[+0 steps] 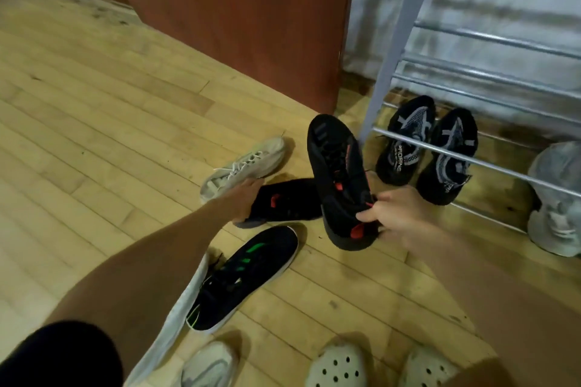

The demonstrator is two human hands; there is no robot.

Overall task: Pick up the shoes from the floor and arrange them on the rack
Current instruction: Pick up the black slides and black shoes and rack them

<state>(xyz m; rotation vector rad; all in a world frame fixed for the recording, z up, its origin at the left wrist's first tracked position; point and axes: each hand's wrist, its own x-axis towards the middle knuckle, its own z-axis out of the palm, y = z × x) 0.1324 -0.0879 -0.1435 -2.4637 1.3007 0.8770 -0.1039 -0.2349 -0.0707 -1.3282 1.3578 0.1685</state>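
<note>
My right hand (394, 214) grips the heel of a black shoe with red accents (338, 173), lifted off the floor with its toe pointing away. My left hand (243, 198) rests on the matching black and red shoe (292, 201), which lies on its side on the wooden floor; whether the fingers grip it I cannot tell. A beige laced sneaker (245, 163) lies just behind that hand. A black shoe with green stripes (245, 276) lies nearer to me. The grey metal rack (471, 160) stands at the right, with a black and grey pair (427, 148) on its lowest bars.
A grey shoe (556, 198) sits on the rack's lowest tier at the far right. A brown wooden cabinet (239, 9) stands behind the shoes. White perforated clogs (336, 367) and a pale sneaker (207, 364) are at the bottom edge.
</note>
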